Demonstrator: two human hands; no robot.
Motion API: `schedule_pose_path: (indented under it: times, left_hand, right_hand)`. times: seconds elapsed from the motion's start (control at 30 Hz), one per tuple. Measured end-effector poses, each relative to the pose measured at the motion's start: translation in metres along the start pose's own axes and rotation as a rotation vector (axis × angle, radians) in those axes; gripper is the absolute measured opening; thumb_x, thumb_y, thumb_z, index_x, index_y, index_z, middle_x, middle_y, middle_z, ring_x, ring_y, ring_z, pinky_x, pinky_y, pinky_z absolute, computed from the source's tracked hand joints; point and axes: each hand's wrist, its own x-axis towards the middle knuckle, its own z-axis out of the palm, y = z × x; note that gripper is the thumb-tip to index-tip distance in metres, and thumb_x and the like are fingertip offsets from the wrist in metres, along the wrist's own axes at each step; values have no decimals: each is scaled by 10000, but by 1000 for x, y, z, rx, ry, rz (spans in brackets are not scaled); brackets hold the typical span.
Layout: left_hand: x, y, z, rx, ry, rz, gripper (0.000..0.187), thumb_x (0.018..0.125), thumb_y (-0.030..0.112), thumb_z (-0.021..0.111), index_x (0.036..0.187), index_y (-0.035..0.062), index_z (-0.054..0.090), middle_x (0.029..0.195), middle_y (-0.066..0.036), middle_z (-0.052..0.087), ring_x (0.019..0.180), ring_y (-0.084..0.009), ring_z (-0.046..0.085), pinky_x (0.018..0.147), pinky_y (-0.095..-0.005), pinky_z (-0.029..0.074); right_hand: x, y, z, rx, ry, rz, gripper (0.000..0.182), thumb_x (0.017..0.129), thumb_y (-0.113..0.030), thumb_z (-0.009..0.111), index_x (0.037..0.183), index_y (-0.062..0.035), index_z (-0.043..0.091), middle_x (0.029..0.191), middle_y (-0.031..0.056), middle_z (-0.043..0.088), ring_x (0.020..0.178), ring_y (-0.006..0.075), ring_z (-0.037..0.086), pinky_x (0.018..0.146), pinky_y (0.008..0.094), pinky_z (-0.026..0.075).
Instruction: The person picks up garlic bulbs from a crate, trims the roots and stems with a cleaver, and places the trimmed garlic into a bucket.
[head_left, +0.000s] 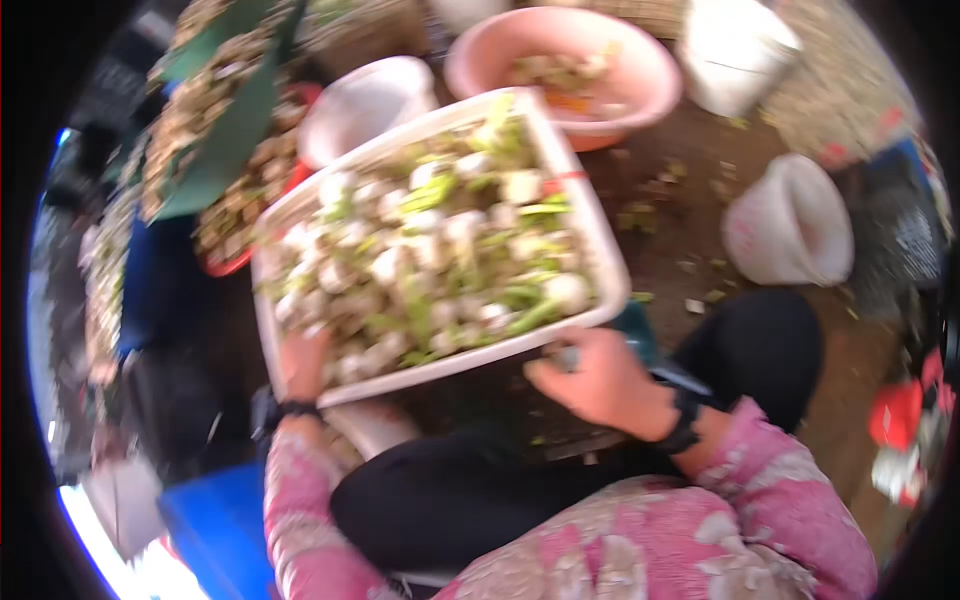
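A white rectangular tub (460,368) lies tilted before me, filled with white bulbs (390,265) that look like garlic, with pale green stalks among them. My left hand (306,362) reaches over its near left rim and touches the bulbs; its fingers are smeared by motion. Close to the near right rim, my right hand (605,378) is curled with thumb and fingers together; what it holds is too blurred to make out. A thin grey blade-like piece (680,379) shows beside that wrist, and a teal object (637,332) is partly hidden behind the hand.
Beyond the tub stand a white bucket (365,105) and a pink basin (465,75) with scraps inside. Another white bucket (745,225) leans at right. Scraps (650,205) litter the brown floor. A red-rimmed container (228,265) of pale pieces stands left, near a blue box (215,525).
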Motion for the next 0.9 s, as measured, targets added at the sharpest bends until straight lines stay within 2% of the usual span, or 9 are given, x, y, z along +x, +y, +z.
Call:
schedule_pose_path:
  times: [0.17, 0.3, 0.4, 0.43, 0.5, 0.57, 0.6, 0.7, 0.9]
  left_hand:
    - [1, -9, 2, 175, -57, -18, 488, 677, 421, 602, 862, -29, 636, 835, -223, 631, 777, -340, 614, 691, -409, 483]
    - [-32, 14, -70, -911, -526, -367, 443, 762, 443, 581, 903, 27, 640, 645, -29, 580, 476, -127, 508, 413, -244, 396]
    - [-85, 79, -109, -1379, -587, -268, 363, 905, 324, 418, 1109, 38, 510, 918, -101, 629, 424, -48, 461, 344, -203, 382]
    - [-105, 87, -120, -1462, -941, 49, 455, 903, 377, 409, 1170, 14, 473, 950, -84, 627, 483, -47, 481, 420, -169, 404]
    - [-181, 129, -118, -1121, -530, 191, 373, 872, 359, 442, 1049, 43, 532, 860, -71, 594, 617, -80, 496, 479, -234, 384]
    - [-201, 184, -116, -899, -626, 665, 331, 846, 346, 476, 785, 40, 587, 686, -16, 501, 599, -88, 445, 482, -254, 347]
    - [-222, 207, -128, -798, -722, 209, 350, 832, 376, 501, 727, 48, 565, 603, -7, 480, 509, -90, 413, 451, -250, 331]
    - [-232, 201, -123, -988, -927, 175, 419, 815, 436, 549, 758, 23, 592, 571, 0, 479, 491, -76, 420, 449, -229, 335]
    - [-249, 203, -120, -594, 78, 1027, 651, 634, 322, 770, 1126, 0, 490, 911, -132, 563, 888, -275, 549, 815, -353, 432]
  right_hand:
    - [6, -4, 5, -33, -147, 99, 294, 725, -281, 622, 852, -16, 619, 682, 191, 592, 663, 351, 589, 594, 400, 463]
    - [3, -14, -7, 100, -126, 46, 309, 729, -267, 627, 862, 10, 598, 693, 206, 578, 689, 358, 585, 618, 394, 459]
    - [-4, -14, -5, 182, 44, -104, 202, 734, -182, 667, 848, -23, 614, 658, 108, 601, 626, 208, 597, 576, 326, 460]
    - [-3, -20, -7, 291, -3, -82, 166, 733, -143, 681, 848, -40, 620, 648, 64, 602, 609, 144, 585, 562, 299, 457]
    - [-5, -31, -11, 400, 77, -188, 265, 661, -157, 763, 826, -17, 609, 742, 94, 630, 697, 139, 591, 616, 292, 461]
    - [-10, -34, -19, 452, -32, -315, 256, 678, -143, 764, 783, -13, 570, 820, 79, 614, 838, 134, 574, 733, 266, 447]
    - [-16, -41, -17, 493, 4, -301, 236, 693, -108, 746, 754, -12, 539, 820, 74, 606, 835, 134, 568, 731, 271, 444]
    - [-29, -43, -24, 409, 8, -286, 219, 729, -74, 712, 767, 0, 510, 844, 85, 608, 788, 126, 563, 689, 261, 447]
    - [-37, -52, -32, 1003, 43, 111, 232, 812, -122, 634, 950, 41, 544, 926, 82, 594, 787, 94, 553, 653, 230, 441]
